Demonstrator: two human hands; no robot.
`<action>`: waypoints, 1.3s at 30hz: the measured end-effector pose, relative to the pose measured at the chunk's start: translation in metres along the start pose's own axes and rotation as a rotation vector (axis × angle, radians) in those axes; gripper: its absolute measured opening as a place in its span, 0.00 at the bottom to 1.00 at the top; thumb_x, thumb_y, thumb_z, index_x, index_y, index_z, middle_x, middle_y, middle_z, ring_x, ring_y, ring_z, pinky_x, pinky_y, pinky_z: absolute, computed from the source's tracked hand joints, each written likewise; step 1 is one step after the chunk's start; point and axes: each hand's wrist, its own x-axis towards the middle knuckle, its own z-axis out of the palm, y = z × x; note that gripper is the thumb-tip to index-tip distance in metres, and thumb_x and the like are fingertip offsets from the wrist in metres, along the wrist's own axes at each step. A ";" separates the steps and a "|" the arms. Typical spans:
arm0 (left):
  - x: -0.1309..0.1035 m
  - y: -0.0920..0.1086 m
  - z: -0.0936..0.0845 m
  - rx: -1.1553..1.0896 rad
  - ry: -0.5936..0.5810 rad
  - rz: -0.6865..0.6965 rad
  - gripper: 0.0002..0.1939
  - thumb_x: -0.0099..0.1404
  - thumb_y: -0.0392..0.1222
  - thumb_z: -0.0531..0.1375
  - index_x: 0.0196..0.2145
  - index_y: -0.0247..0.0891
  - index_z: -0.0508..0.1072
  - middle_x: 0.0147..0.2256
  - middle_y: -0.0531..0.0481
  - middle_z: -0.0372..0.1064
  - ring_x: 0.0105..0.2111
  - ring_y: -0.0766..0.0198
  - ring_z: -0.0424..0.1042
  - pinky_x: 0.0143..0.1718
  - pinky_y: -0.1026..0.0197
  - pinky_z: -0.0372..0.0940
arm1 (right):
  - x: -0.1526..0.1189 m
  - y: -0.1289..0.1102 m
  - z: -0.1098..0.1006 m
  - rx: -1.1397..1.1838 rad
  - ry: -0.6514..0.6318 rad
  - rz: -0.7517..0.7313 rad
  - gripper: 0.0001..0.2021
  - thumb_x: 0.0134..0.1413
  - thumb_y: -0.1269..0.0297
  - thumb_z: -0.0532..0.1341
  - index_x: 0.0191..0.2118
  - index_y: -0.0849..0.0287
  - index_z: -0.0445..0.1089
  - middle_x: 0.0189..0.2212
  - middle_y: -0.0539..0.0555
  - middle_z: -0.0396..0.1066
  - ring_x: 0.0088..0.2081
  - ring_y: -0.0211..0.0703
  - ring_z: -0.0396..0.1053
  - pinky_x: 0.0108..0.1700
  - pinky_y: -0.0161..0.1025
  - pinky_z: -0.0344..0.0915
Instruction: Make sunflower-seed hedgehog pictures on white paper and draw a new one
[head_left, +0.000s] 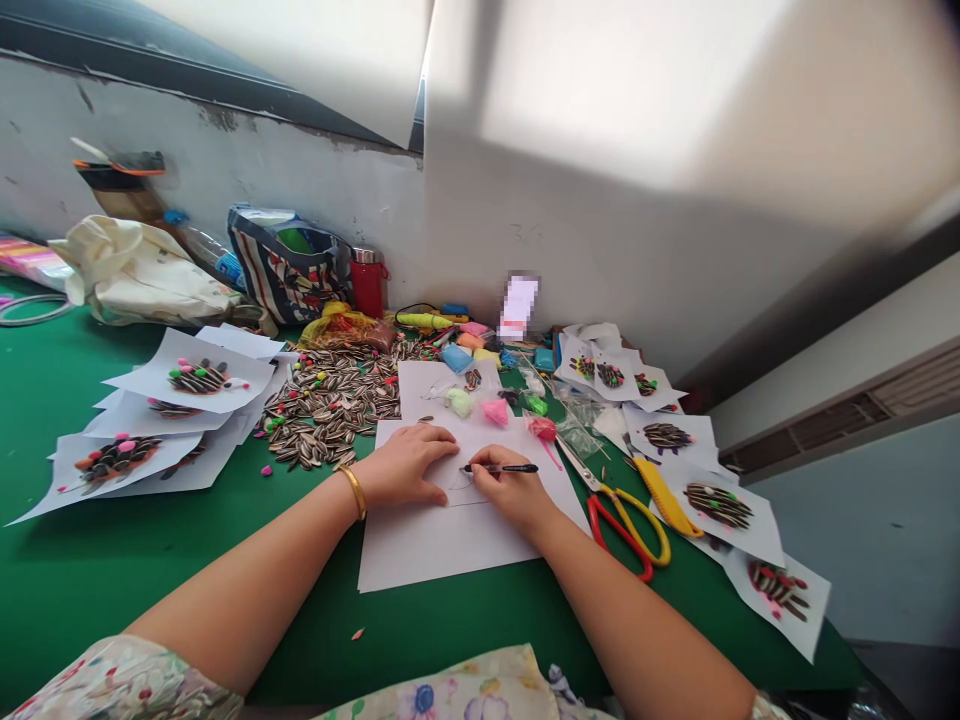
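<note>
My right hand [510, 492] pinches a black pen [514, 468], its tip on a white sheet of paper [420, 550] where thin lines of a drawing show. Flat on the same sheet, with fingers spread, lies my left hand [405, 465], a gold bangle at its wrist. A heap of striped sunflower seeds [330, 405] is just beyond that hand. Past the sheet's far part sit soft lumps of clay, among them a pink one [495, 411], a pale green one [459, 402] and a red one [541, 428].
Scissors with red and yellow handles [619, 520] and a yellow utility knife [664, 497] lie to the right. Cards with seed pictures are stacked left [199, 372] and right [720, 505]. Along the wall stand a red flask [367, 285], a striped bag [289, 265] and a phone [518, 305].
</note>
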 end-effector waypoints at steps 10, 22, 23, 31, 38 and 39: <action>-0.001 -0.003 0.002 0.008 0.014 0.023 0.38 0.51 0.55 0.70 0.58 0.45 0.69 0.59 0.46 0.64 0.60 0.46 0.60 0.61 0.49 0.54 | 0.007 0.007 -0.006 -0.028 0.078 0.035 0.09 0.57 0.62 0.57 0.39 0.55 0.73 0.36 0.51 0.75 0.37 0.43 0.72 0.41 0.39 0.66; -0.001 0.001 -0.001 0.009 -0.009 -0.001 0.37 0.52 0.55 0.70 0.58 0.43 0.69 0.59 0.46 0.64 0.60 0.46 0.60 0.61 0.50 0.54 | 0.005 0.014 -0.029 -0.267 0.191 0.100 0.07 0.53 0.65 0.55 0.32 0.57 0.71 0.31 0.52 0.74 0.34 0.43 0.71 0.36 0.37 0.62; 0.000 0.001 -0.001 0.010 -0.007 0.002 0.37 0.52 0.55 0.70 0.58 0.43 0.70 0.59 0.46 0.65 0.60 0.46 0.60 0.61 0.50 0.54 | 0.004 0.014 -0.031 -0.303 0.194 0.102 0.06 0.52 0.66 0.55 0.31 0.57 0.70 0.30 0.52 0.74 0.33 0.43 0.70 0.35 0.36 0.62; 0.000 -0.001 0.000 0.008 0.000 0.014 0.37 0.52 0.56 0.69 0.57 0.44 0.70 0.58 0.46 0.65 0.60 0.46 0.60 0.60 0.50 0.55 | 0.000 0.011 -0.039 -0.364 0.140 0.203 0.05 0.47 0.66 0.56 0.25 0.55 0.67 0.21 0.49 0.69 0.27 0.42 0.65 0.30 0.37 0.56; -0.001 -0.002 0.000 0.008 -0.005 0.026 0.37 0.52 0.56 0.69 0.58 0.44 0.69 0.59 0.46 0.64 0.59 0.47 0.61 0.60 0.50 0.55 | -0.008 -0.004 -0.044 0.098 0.101 0.235 0.06 0.49 0.61 0.57 0.33 0.56 0.69 0.25 0.48 0.68 0.27 0.40 0.65 0.30 0.36 0.60; -0.001 -0.002 0.000 0.008 -0.004 0.026 0.37 0.52 0.56 0.69 0.58 0.44 0.69 0.59 0.46 0.64 0.59 0.47 0.60 0.60 0.50 0.55 | -0.010 -0.005 -0.042 0.122 0.072 0.243 0.06 0.50 0.61 0.58 0.33 0.56 0.68 0.25 0.48 0.69 0.28 0.41 0.66 0.30 0.36 0.61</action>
